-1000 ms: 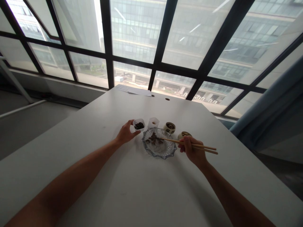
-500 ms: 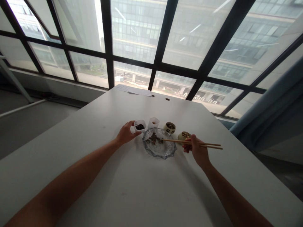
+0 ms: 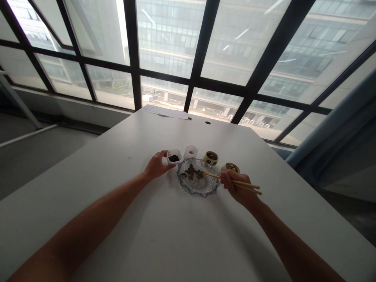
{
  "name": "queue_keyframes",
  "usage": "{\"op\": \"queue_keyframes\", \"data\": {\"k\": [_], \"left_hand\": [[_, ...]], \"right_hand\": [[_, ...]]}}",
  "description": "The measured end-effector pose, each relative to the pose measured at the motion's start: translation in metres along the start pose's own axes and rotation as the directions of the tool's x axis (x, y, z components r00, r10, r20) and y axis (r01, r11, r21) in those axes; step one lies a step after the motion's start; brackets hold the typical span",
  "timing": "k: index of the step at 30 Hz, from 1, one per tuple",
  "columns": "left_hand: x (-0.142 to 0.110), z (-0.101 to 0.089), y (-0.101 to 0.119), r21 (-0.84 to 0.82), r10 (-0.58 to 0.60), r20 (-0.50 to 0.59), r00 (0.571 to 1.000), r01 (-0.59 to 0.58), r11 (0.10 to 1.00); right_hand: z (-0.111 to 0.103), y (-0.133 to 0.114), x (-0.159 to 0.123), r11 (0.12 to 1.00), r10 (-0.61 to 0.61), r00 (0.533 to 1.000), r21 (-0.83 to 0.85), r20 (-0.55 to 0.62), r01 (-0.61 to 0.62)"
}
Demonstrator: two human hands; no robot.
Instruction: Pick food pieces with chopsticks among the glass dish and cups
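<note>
My left hand (image 3: 158, 165) grips a small white cup (image 3: 169, 161) by its left side, thumb in front and fingers behind. Dark pieces (image 3: 174, 158) lie inside that cup. A pair of wooden chopsticks (image 3: 211, 175) is held in my right hand (image 3: 237, 187), with the tips among brown dried bits (image 3: 192, 171) in a scalloped clear glass dish (image 3: 202, 193). I cannot tell whether the tips pinch a piece. Just behind my right hand stands a pale round cup (image 3: 225, 169) with light-coloured pieces in it, partly covered by the hand.
Behind the dish are a second white cup (image 3: 191, 152) with a little reddish content and another pale round cup (image 3: 210, 161) with dark markings. Papers (image 3: 167, 112) lie at the far end of the white table (image 3: 141, 243), by the windows. A blue curtain (image 3: 331, 145) hangs at right.
My right hand has shifted a little left and down along the chopsticks, and their back ends have dropped and moved left. My left hand and the cup it holds stay in place.
</note>
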State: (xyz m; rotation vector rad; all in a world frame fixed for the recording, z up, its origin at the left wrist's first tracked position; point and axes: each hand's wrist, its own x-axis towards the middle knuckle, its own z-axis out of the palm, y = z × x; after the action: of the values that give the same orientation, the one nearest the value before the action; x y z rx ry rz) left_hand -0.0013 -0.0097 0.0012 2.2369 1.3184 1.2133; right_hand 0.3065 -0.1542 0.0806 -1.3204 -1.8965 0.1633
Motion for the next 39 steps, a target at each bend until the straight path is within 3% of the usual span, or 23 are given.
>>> {"op": "queue_keyframes", "data": {"k": [3, 6, 9, 12, 14, 18, 23, 26, 33, 36, 39], "left_hand": [[0.000, 0.000, 0.000, -0.003, -0.002, 0.003, 1.000, 0.002, 1.000], [0.000, 0.000, 0.001, 0.006, -0.002, -0.001, 1.000, 0.002, 1.000], [0.000, 0.000, 0.001, 0.007, 0.005, -0.006, 1.000, -0.005, 1.000], [0.000, 0.000, 0.001, 0.002, 0.011, -0.015, 1.000, -0.011, 1.000], [-0.001, 0.000, 0.001, 0.003, 0.015, -0.014, 1.000, -0.015, 1.000], [-0.001, 0.001, -0.001, 0.002, 0.023, 0.005, 1.000, -0.023, 1.000], [0.000, 0.000, -0.001, -0.002, 0.025, 0.021, 0.999, -0.025, 1.000], [0.000, 0.000, -0.001, 0.000, 0.027, 0.019, 0.999, -0.027, 1.000], [0.000, 0.001, -0.001, 0.000, 0.025, 0.025, 0.999, -0.025, 1.000], [-0.001, 0.001, -0.002, -0.003, 0.025, 0.019, 0.999, -0.025, 1.000], [0.000, 0.002, -0.002, -0.022, 0.033, 0.009, 0.999, -0.032, 0.999]], "right_hand": [[0.001, -0.005, 0.002, 1.000, -0.023, 0.997, 0.010, 0.070, 0.022], [0.002, -0.005, 0.001, 0.998, 0.025, 0.998, 0.062, 0.056, -0.028], [0.005, 0.001, -0.001, 0.965, 0.163, 0.984, 0.217, -0.070, -0.144], [0.008, 0.011, -0.005, 0.888, 0.325, 0.924, 0.400, -0.202, -0.225], [0.008, 0.016, -0.008, 0.866, 0.368, 0.900, 0.439, -0.233, -0.240], [0.006, 0.018, -0.012, 0.898, 0.327, 0.924, 0.370, -0.197, -0.239], [0.006, 0.015, -0.008, 0.944, 0.218, 0.974, 0.269, -0.067, -0.192], [0.006, 0.015, -0.004, 0.948, 0.204, 0.979, 0.251, -0.016, -0.194], [0.006, 0.015, -0.003, 0.938, 0.213, 0.977, 0.287, -0.028, -0.197], [0.010, 0.018, -0.003, 0.874, 0.328, 0.937, 0.414, -0.121, -0.252], [0.013, 0.025, -0.001, 0.715, 0.523, 0.831, 0.628, -0.190, -0.306]]}}
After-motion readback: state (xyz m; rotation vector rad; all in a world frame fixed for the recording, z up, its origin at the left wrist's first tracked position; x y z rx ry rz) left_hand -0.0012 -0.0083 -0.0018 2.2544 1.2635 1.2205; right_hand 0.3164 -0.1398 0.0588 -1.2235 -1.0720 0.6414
